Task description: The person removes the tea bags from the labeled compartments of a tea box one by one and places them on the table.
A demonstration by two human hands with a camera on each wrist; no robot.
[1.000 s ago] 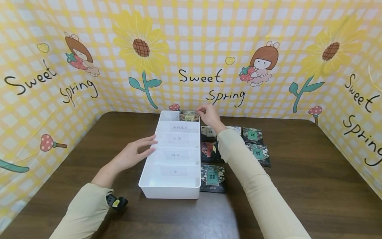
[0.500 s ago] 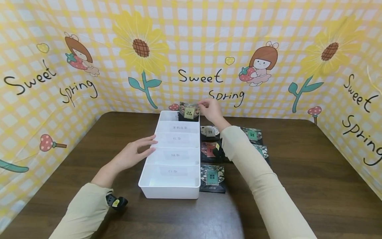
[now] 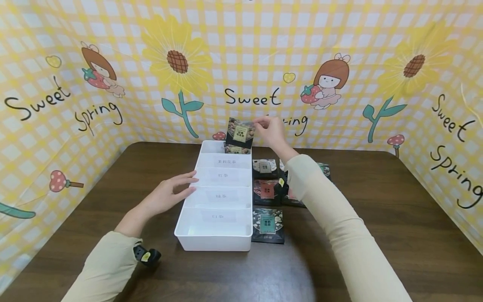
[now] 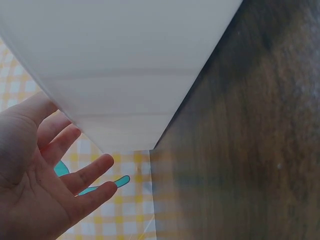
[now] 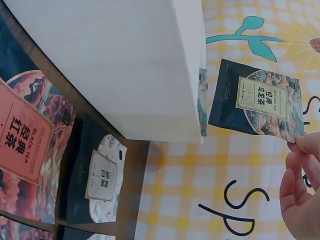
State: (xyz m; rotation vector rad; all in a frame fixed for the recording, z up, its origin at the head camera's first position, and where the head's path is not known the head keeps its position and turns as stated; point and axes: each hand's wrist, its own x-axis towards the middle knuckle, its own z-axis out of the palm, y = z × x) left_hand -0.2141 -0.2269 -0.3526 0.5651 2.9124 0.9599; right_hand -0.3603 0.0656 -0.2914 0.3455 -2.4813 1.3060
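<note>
My right hand (image 3: 272, 131) pinches a corner of a dark oolong tea sachet (image 5: 260, 100) between thumb and finger. The sachet (image 3: 240, 133) is held up over the far compartment of a long white divided box (image 3: 213, 243). Below it, the top of a second sachet (image 3: 237, 149) with a similar pale label shows inside that compartment. At the box's left side is my left hand (image 3: 167, 193), fingers extended with the tips at the rim. In the left wrist view, the left hand (image 4: 45, 165) has its thumb and fingers spread beside the box wall.
Right of the box lie several tea sachets: a jasmine one (image 3: 268, 225) nearest, a red-labelled black tea one (image 3: 267, 191), and a pale-labelled one (image 3: 264, 167). My right sleeve partly covers others. Paper labels mark the box's compartments. A checked yellow cloth (image 3: 249, 50) stands behind the table (image 3: 113, 188).
My right hand has risen, lifting the oolong tea sachet up out of the far compartment and uncovering the second sachet's top. The left hand and the box have stayed in place.
</note>
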